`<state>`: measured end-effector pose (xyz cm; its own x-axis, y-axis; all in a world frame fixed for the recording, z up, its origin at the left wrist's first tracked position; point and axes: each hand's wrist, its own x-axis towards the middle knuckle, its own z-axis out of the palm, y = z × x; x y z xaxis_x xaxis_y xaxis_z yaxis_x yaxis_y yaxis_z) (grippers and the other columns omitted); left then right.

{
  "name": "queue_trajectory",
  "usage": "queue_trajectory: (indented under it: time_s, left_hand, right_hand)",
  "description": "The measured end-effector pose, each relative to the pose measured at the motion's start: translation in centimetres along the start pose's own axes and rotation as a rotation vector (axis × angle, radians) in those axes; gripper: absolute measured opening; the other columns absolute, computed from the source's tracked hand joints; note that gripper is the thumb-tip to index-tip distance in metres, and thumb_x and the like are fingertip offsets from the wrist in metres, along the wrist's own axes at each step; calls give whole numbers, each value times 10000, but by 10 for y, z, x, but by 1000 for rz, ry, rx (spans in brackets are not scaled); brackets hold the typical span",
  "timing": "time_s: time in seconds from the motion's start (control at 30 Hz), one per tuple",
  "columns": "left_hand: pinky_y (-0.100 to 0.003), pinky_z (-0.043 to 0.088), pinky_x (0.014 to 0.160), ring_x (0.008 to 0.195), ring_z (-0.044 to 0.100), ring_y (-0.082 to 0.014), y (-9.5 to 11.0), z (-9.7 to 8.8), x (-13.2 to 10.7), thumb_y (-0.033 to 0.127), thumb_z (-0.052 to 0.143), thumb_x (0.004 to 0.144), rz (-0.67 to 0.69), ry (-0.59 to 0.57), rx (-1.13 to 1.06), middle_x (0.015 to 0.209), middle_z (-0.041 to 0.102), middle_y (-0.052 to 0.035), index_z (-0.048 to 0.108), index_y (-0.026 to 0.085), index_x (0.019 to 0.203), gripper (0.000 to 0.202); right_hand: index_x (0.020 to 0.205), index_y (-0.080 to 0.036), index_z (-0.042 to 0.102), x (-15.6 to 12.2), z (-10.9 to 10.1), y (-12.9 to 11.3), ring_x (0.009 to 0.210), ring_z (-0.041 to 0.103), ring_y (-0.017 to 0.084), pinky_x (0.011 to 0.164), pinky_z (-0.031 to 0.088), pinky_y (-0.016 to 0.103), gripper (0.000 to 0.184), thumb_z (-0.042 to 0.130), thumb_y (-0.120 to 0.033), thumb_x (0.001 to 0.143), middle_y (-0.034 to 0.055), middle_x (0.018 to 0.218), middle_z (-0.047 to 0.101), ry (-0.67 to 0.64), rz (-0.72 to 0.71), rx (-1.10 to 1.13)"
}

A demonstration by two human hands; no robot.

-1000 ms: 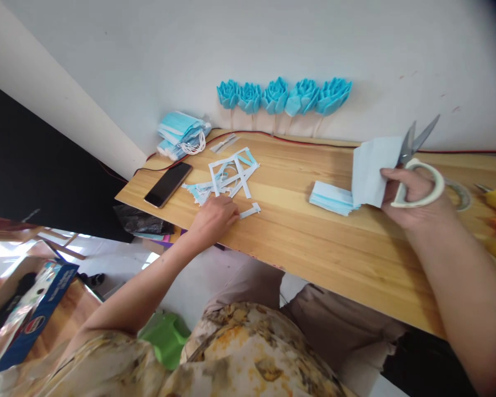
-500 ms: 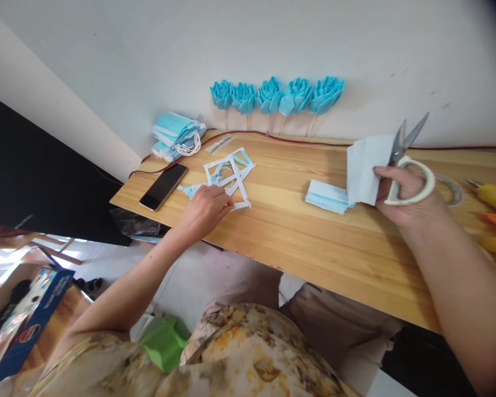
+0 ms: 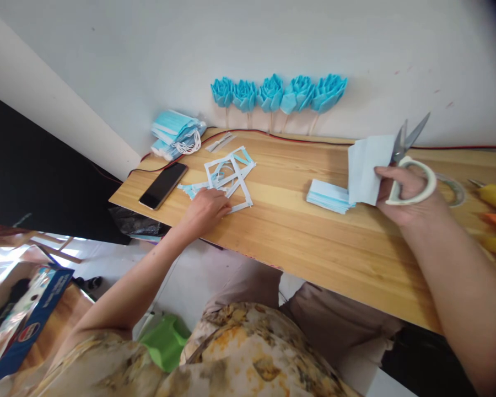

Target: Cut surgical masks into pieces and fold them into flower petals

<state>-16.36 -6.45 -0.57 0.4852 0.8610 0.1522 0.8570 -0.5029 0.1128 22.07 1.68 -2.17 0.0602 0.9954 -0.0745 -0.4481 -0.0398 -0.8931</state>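
Note:
My right hand [image 3: 400, 190] is raised above the right part of the table. Its thumb and fingers pinch a pale folded piece of mask fabric [image 3: 368, 170], and scissors [image 3: 427, 184] with white handles hang on the same hand, blades parted and pointing up. A stack of cut mask pieces [image 3: 329, 196] lies on the table just left of it. My left hand [image 3: 209, 209] rests on the table with its fingers curled down at the cut mask trimmings [image 3: 242, 179], a tangle of white and blue strips. Its fingertips are partly hidden.
Several blue fabric flowers [image 3: 270, 94] on sticks lean on the wall. A phone [image 3: 163, 186], a bundle of face masks [image 3: 176, 132] and a red-black cable [image 3: 306, 140] are on the table [image 3: 273, 237]. A roll of tape [image 3: 452, 190] and a yellow tool [image 3: 494, 196] lie at right.
My left hand has shifted slightly down and left at the trimmings. My right hand holds the fabric and scissors almost unmoved.

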Motion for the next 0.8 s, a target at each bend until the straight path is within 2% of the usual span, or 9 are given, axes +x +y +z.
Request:
queue_trajectory:
  time_s: [0.2, 0.3, 0.43, 0.67, 0.8]
  left_hand:
    - [-320, 411, 710, 773, 615, -195, -5, -8, -4, 273, 497, 937, -49, 132, -111, 803, 685, -75, 706, 171, 919, 233]
    - [-308, 419, 695, 753, 614, -185, -8, -15, -4, 268, 518, 929, -83, 153, -155, 808, 684, -73, 713, 171, 959, 221]
    - [-305, 431, 707, 789, 620, -186, -5, -16, 1, 248, 498, 937, -35, 140, -171, 838, 687, -76, 714, 186, 986, 230]
    - [-311, 443, 728, 821, 632, -197, 6, -4, 25, 227, 475, 939, 43, 80, -160, 873, 704, -83, 711, 180, 1003, 249]
    - [-320, 434, 747, 842, 632, -205, 7, 0, 40, 216, 466, 933, 69, 4, -106, 895, 708, -86, 708, 171, 1033, 266]
  right_hand:
    - [999, -314, 653, 4, -4, 2, 989, 707, 300, 787, 606, 403, 511, 741, -97, 546, -18, 955, 766, -53, -9, 4]
    - [1010, -320, 649, 5, -5, 2, 992, 706, 290, 793, 602, 388, 515, 754, -104, 554, -18, 935, 767, -60, -16, 5]
    - [984, -308, 649, 3, -3, 2, 978, 710, 290, 800, 601, 390, 493, 750, -97, 550, -15, 919, 767, -35, -4, 3]
    - [856, -274, 656, -1, 2, -1, 964, 709, 303, 782, 599, 406, 356, 732, -112, 548, -6, 833, 764, 8, 11, -21]
    - [798, -246, 667, -1, 3, -1, 990, 695, 302, 784, 585, 404, 283, 713, -124, 546, 15, 809, 758, 27, -1, -53]
